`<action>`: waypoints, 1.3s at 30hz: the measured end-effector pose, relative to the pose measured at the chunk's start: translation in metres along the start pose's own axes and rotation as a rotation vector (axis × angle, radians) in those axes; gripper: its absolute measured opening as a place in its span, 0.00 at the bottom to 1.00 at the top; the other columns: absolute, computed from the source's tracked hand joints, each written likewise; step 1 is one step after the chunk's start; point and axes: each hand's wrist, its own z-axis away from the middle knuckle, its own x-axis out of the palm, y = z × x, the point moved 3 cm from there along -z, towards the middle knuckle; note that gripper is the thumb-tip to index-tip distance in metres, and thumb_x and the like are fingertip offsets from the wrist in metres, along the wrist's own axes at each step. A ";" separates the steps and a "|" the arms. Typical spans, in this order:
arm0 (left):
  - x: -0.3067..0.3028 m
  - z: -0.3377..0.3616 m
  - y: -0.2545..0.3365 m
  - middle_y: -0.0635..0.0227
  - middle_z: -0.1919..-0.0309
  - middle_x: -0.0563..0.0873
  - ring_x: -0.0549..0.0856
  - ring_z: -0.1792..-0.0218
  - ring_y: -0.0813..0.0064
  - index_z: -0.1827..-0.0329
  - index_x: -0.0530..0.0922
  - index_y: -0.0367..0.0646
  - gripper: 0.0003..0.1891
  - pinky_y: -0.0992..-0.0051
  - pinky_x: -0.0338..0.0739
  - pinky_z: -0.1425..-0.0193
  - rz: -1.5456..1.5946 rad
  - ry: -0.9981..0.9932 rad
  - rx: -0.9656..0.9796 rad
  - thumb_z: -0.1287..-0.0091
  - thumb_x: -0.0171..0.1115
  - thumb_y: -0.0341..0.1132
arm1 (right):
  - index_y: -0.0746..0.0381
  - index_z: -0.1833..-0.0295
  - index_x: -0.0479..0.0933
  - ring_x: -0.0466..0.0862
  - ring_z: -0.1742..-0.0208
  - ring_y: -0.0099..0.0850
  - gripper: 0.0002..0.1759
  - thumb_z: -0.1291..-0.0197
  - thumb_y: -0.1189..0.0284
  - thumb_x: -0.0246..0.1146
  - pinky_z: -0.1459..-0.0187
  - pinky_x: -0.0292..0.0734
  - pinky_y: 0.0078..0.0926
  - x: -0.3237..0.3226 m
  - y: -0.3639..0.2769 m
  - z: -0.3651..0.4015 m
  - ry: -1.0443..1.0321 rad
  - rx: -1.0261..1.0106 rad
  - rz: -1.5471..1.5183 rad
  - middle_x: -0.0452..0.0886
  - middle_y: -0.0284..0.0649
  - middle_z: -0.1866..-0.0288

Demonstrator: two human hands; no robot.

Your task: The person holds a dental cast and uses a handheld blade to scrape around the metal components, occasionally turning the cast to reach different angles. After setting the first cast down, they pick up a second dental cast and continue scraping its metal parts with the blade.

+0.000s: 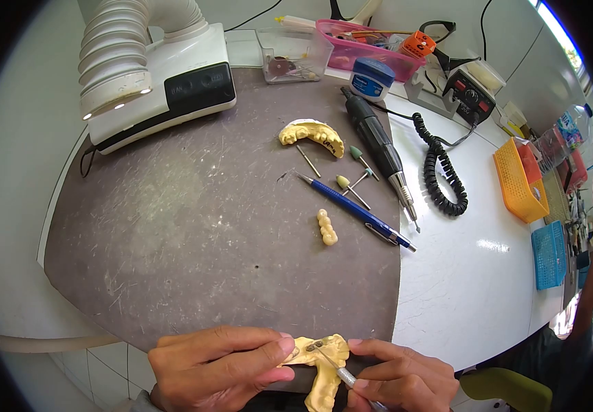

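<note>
Pinching the yellow cast [325, 382]: left hand [217, 360], its fingers grasping the cast's left end.
Pointed tool [345, 376]: grasped by the fingers of the right hand [406, 378]; whether these also touch the cast cannot be told.
Cast, position: at the near edge of the counter [173, 275], toward the grey area's near right corner; whether it rests or is held up is unclear.
Tool tip: at the dark patches [315, 346] on the cast; contact is too fine to confirm.
Risk, tip: could skid and score the cast or nick the left fingers, the cause being a slender point slanted on an uneven surface, fingers nearby.
Risk, cast: could twist or drop past the near edge if the left hand slackens, since its lower limb shows no support.
Cast, long axis: two limbs, neither clearly dominant; one runs roughly along the near edge, the other points toward the person, slightly leftward.
Tool, long axis: oblique, tip to the far left, handle to the near right.
</note>
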 end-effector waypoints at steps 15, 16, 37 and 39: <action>0.001 0.001 0.000 0.55 0.64 0.91 0.93 0.67 0.68 0.52 0.88 0.41 0.16 0.77 0.89 0.66 0.001 0.016 -0.018 0.43 0.79 0.30 | 0.69 0.66 0.77 0.92 0.58 0.47 0.10 0.42 0.79 0.74 0.56 0.91 0.42 -0.001 0.000 -0.002 -0.012 0.001 -0.010 0.84 0.48 0.71; 0.001 0.001 0.000 0.55 0.64 0.91 0.93 0.67 0.68 0.52 0.88 0.41 0.16 0.77 0.89 0.66 0.002 0.017 -0.018 0.43 0.80 0.29 | 0.69 0.66 0.77 0.92 0.59 0.47 0.10 0.42 0.79 0.74 0.56 0.91 0.42 -0.001 0.000 -0.002 -0.011 0.000 -0.013 0.84 0.48 0.72; 0.000 0.000 0.000 0.54 0.64 0.91 0.93 0.66 0.67 0.51 0.87 0.41 0.15 0.76 0.90 0.66 0.000 -0.011 -0.005 0.42 0.79 0.29 | 0.69 0.69 0.76 0.91 0.61 0.45 0.10 0.42 0.80 0.73 0.56 0.91 0.40 -0.003 -0.002 -0.006 -0.037 0.015 -0.008 0.83 0.48 0.74; 0.000 0.000 0.000 0.54 0.64 0.91 0.93 0.66 0.67 0.51 0.87 0.41 0.15 0.76 0.90 0.66 0.008 -0.006 -0.011 0.42 0.79 0.29 | 0.69 0.69 0.77 0.91 0.62 0.45 0.10 0.43 0.80 0.73 0.56 0.91 0.41 -0.004 -0.002 -0.007 -0.046 0.015 -0.011 0.83 0.48 0.74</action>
